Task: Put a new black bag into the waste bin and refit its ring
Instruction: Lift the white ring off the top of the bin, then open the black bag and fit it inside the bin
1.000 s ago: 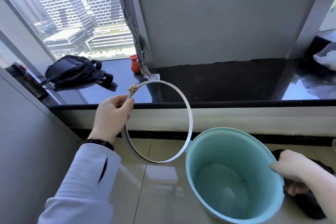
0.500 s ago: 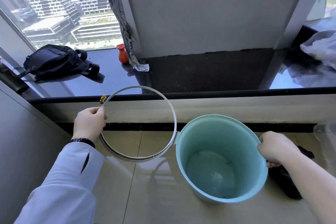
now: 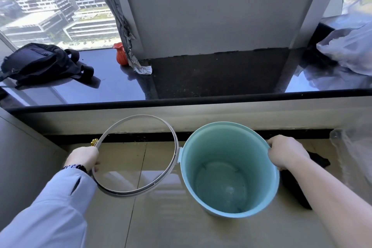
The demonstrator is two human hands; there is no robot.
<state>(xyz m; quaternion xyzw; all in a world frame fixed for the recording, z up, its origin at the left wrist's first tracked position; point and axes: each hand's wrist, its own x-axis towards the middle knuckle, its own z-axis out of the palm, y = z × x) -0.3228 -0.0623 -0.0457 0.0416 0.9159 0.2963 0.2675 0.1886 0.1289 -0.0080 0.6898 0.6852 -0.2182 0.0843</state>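
The light-blue waste bin (image 3: 261,187) stands on the tiled floor with no bag inside it. My right hand (image 3: 286,152) grips its right rim. A folded black bag (image 3: 296,189) lies on the floor to the right of the bin, partly hidden by my right forearm. My left hand (image 3: 83,158) grips the white ring (image 3: 171,169) by its left side, held tilted just above the floor. The ring's right edge touches the bin's left rim. A small gold piece (image 3: 93,142) sits on the ring above my fingers.
A dark stone window sill (image 3: 201,84) runs across behind the bin. On it lie a black backpack (image 3: 40,62), a small red pot (image 3: 120,54) and a white plastic bag (image 3: 350,50). A grey wall (image 3: 24,167) closes the left side. Clear plastic (image 3: 354,157) lies at far right.
The ring has come down from sill height to just above the floor, left of the bin. The bin has tipped from leaning toward me to standing upright. Both hands keep their holds.
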